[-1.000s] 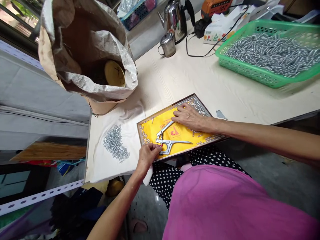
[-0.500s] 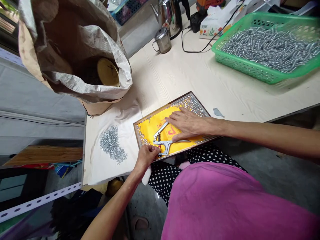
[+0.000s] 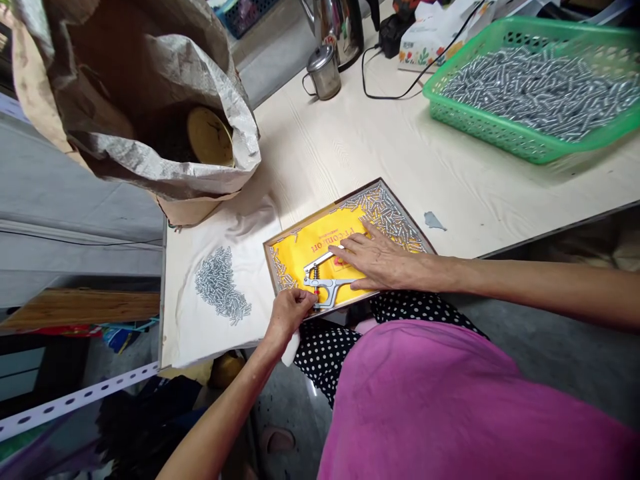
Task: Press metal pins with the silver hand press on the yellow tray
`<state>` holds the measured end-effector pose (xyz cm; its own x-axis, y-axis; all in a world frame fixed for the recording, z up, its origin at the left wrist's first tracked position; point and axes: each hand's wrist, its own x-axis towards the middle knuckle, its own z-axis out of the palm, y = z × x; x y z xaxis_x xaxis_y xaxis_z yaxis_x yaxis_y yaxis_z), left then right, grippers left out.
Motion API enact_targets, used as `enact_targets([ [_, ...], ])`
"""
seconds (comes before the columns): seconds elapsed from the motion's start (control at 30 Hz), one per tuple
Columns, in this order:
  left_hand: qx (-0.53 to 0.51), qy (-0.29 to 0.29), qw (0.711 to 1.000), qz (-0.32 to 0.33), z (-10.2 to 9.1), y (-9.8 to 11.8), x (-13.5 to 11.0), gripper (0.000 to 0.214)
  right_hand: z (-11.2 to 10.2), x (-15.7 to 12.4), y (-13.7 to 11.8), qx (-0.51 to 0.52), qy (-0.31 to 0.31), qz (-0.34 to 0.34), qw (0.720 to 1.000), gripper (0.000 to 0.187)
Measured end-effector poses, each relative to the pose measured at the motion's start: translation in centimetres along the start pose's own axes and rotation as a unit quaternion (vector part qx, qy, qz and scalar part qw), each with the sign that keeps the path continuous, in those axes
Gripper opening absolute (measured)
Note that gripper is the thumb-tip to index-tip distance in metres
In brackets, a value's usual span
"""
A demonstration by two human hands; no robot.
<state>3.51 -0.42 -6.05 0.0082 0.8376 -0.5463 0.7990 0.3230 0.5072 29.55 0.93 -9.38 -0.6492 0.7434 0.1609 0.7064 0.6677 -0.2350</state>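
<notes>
Hand-held snap pliers (image 3: 327, 287) with grey metal handles, a spring and a red part near the jaws lie over a shallow tray (image 3: 271, 263) lined with a yellow printed sheet (image 3: 295, 250). My right hand (image 3: 383, 260) is around the handles, fingers at the upper one and thumb by the lower. Thumb and fingertips of my left hand (image 3: 293, 310) pinch together beside the jaws; what is between them is too small to make out. Small metal tubes (image 3: 387, 213) gather at the tray's far right corner, and some lie along its left side.
On a white cloth (image 3: 187, 343) left of the tray sits a pile of small metal pieces (image 3: 220, 283). A large open sack (image 3: 165, 180) stands behind it. At the back are a metal cup (image 3: 325, 77), a kettle (image 3: 345, 33), and a green basket (image 3: 500, 130) of metal tubes.
My right hand has shifted slightly right and nearer to me, now covering the lower handle's end. The pliers' handles look somewhat closer together. My left hand stays at the jaws.
</notes>
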Motion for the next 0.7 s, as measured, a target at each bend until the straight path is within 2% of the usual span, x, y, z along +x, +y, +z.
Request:
enact_targets([
  [0.07,0.04,0.048,0.997,0.053,-0.1,0.0,-0.5,0.026,-0.2,-0.2,-0.1,0.011,-0.001,-0.006,1.0,0.067],
  [0.17,0.092,0.127,0.972,0.177,0.1,0.5,-1.2,0.021,-0.2,-0.2,-0.4,0.02,0.0,-0.015,1.0,0.066],
  [0.23,0.136,0.141,0.947,0.256,0.6,1.1,-1.2,0.019,-0.1,0.2,-0.7,0.019,-0.001,-0.014,1.0,0.065],
  [0.33,0.23,0.124,0.905,0.336,1.6,2.4,-0.1,0.045,0.1,0.9,-0.8,0.007,-0.003,-0.017,1.0,0.059],
  [0.4,0.281,0.105,0.886,0.353,2.0,3.3,1.0,0.059,0.1,1.3,-0.6,0.003,0.002,-0.022,1.0,0.061],
  [0.53,0.328,0.085,0.878,0.339,1.9,4.3,2.8,0.067,-0.3,1.8,-0.1,-0.013,0.002,0.009,1.0,0.071],
  [0.7,0.338,0.062,0.871,0.353,1.4,4.5,3.5,0.062,-0.2,2.3,-0.5,-0.051,-0.026,0.049,0.997,0.058],
])
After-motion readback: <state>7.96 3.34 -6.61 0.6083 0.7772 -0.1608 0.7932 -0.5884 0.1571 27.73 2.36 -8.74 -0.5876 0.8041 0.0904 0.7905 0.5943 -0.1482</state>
